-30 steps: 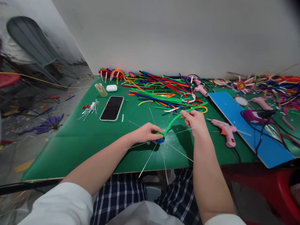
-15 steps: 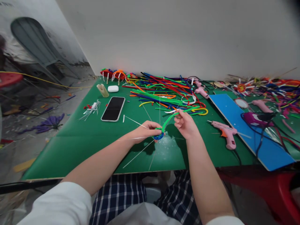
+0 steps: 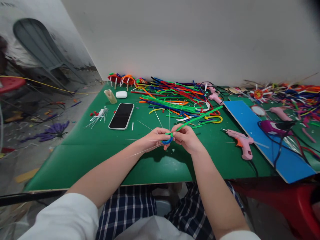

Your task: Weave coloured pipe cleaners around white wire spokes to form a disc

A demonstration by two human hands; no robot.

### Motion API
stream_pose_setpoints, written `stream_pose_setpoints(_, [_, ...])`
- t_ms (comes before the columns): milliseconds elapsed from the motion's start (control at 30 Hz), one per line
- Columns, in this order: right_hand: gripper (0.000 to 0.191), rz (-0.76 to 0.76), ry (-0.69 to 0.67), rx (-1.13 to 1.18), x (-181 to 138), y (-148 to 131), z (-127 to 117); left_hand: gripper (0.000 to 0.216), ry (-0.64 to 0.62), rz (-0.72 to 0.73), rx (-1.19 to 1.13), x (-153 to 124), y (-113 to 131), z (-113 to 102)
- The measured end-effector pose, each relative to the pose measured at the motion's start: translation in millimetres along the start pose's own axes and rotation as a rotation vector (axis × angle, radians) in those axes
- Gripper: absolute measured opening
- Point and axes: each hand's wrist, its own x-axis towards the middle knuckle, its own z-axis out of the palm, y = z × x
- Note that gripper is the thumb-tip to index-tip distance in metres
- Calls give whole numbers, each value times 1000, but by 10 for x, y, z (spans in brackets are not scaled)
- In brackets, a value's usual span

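Observation:
Between my hands, above the green table, is a small round weave of blue and green pipe cleaner [image 3: 167, 141], with several thin pale spokes [image 3: 170, 115] sticking out around it. My left hand [image 3: 154, 138] pinches the weave at its left side, thumb on top. Against its right edge, my right hand [image 3: 185, 137] is closed on a green pipe cleaner [image 3: 200, 118], close to where it joins the weave. The strip's long free end points up and to the right. Part of the weave is hidden by my fingers.
Loose pipe cleaners [image 3: 175, 96] lie heaped at the back. A phone [image 3: 121, 116], a white case [image 3: 121, 94] and thin sticks [image 3: 100, 118] are on the left. To the right are a pink glue gun [image 3: 241, 141] and a blue board [image 3: 265, 140] with cords.
My right hand has moved left and down along the green pipe cleaner, in to the weave. The strip's free end now stretches to the upper right. The weave and spokes have turned.

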Motion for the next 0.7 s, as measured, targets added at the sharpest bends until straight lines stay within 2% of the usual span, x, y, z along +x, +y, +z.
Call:
stream_pose_setpoints(333, [15,-85,127,-66,50,46,-21,23,64,-28,-58,42,-8,-24])
stream_pose_setpoints(700, [18,-107,234,-134,74,74,0,27,246,35,-42,87,-23,-23])
